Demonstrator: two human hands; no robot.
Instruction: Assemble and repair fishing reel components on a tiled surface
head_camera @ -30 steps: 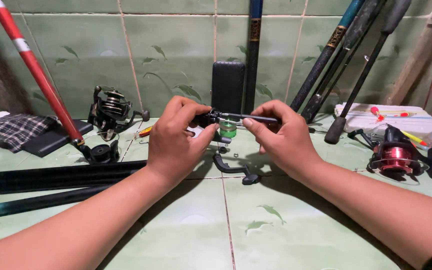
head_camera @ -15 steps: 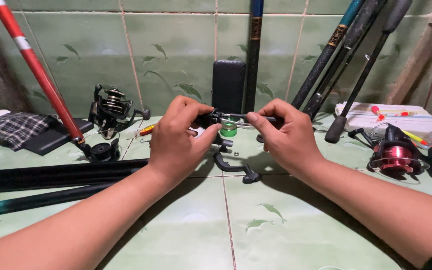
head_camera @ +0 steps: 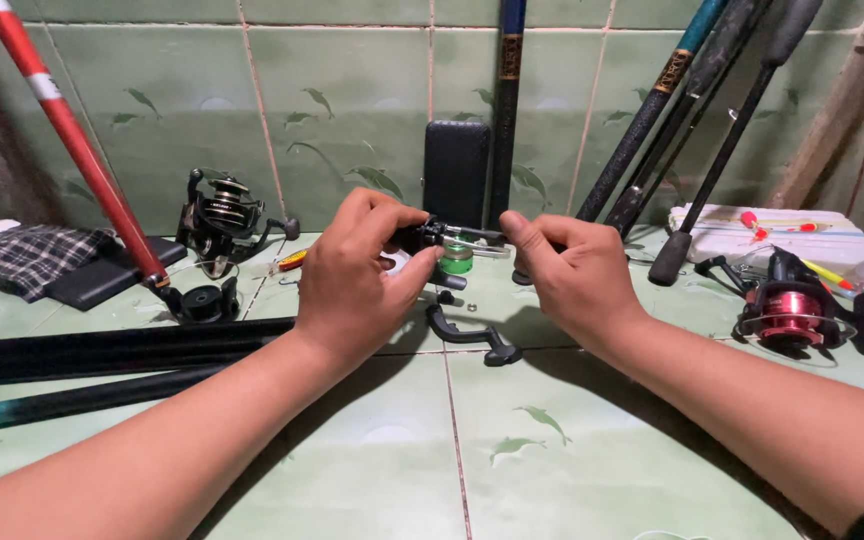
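Observation:
My left hand [head_camera: 357, 275] grips the dark body of a small fishing reel [head_camera: 434, 238], held above the green tiled floor. Facing it, my right hand [head_camera: 572, 270] pinches the reel's other end with thumb and forefinger. A green translucent spool part [head_camera: 456, 258] shows between the two hands. Just below them, a black crank handle [head_camera: 472, 337] lies loose on the tile. My fingers hide most of the reel.
A black spinning reel [head_camera: 220, 215] stands at the back left by a red rod [head_camera: 72, 140]. A red reel [head_camera: 790, 312] sits at right before a white foam box [head_camera: 782, 235]. Dark rods [head_camera: 102, 350] lie at left; others lean on the wall [head_camera: 672, 110].
Both hands have stayed close together on the reel, shifting slightly. The crank handle lies on the tile as before.

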